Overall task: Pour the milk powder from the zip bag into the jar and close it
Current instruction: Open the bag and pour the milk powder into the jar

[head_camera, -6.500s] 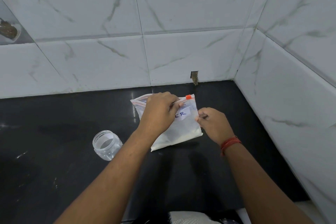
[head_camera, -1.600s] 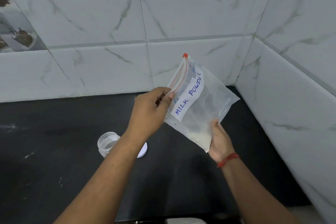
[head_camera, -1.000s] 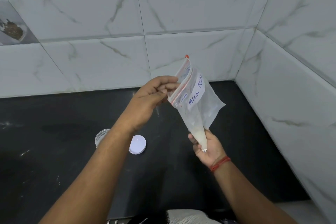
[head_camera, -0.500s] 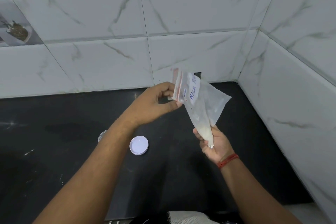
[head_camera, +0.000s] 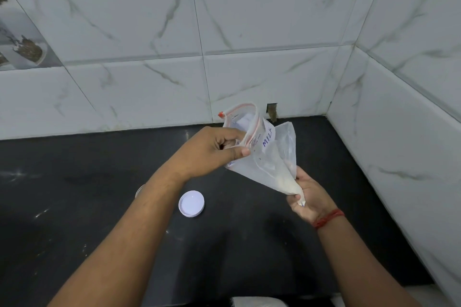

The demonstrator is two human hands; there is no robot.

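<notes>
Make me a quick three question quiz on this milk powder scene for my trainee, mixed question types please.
1. True or false: the white lid is on the jar.
2. Which hand grips the zip bag by its mouth? A) left B) right
3. Fill in: the powder sits in the bag's lower ____.

Key:
1. False; it lies on the black counter beside the jar.
2. A; the left hand grips the mouth, the right hand the bottom.
3. Corner.
</notes>
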